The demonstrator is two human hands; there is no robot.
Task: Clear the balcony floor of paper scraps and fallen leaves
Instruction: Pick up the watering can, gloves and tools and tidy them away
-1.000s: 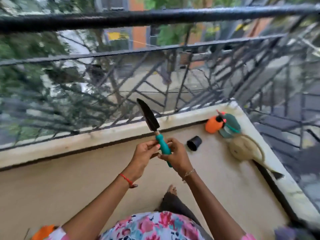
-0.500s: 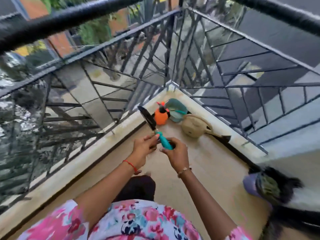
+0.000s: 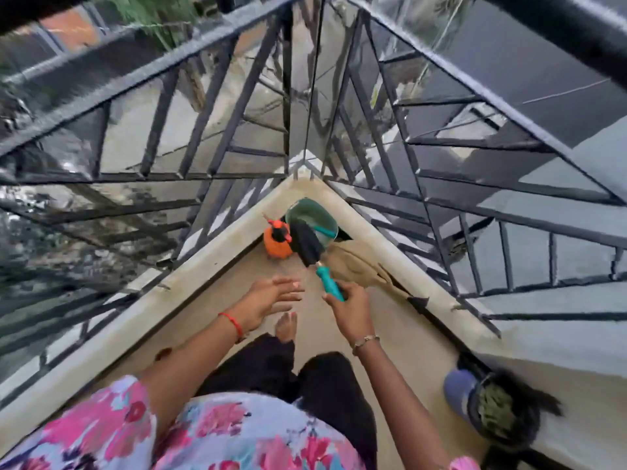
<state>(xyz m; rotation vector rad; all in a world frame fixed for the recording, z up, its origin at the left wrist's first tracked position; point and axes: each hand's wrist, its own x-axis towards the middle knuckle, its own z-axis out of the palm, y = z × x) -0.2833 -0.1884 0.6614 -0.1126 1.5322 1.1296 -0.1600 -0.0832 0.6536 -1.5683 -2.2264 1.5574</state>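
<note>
A black metal railing (image 3: 287,96) fills the upper view, its two runs meeting at a corner post. Below it the beige balcony floor (image 3: 407,334) narrows into that corner, edged on both sides by a pale raised curb (image 3: 135,313). The person stands on this floor in a floral top (image 3: 237,432) and dark trousers (image 3: 325,385).

At the lower right, by the right curb, sits a purple pot (image 3: 456,391) holding a dark, blurred plant (image 3: 498,412). In the corner stand three things close together: a tan watering can (image 3: 356,262) along the right curb with its spout pointing toward the viewer, a green bucket (image 3: 308,212) behind it, and an orange sprayer (image 3: 276,249) just left of the bucket.

The trowel (image 3: 307,244) is held above the floor, its black blade aimed at the corner and overlapping the bucket and sprayer in view.

The right hand (image 3: 349,307) grips the lower end of the trowel's teal handle, fingers curled tight round it. The left hand (image 3: 268,300) is just left of the handle and apart from it; its fingers (image 3: 288,284) are straight and spread, holding and touching nothing.

A bare foot (image 3: 286,325) rests on the floor between the two wrists. A red thread (image 3: 232,322) circles the left wrist, a thin bracelet (image 3: 365,340) the right.
</note>
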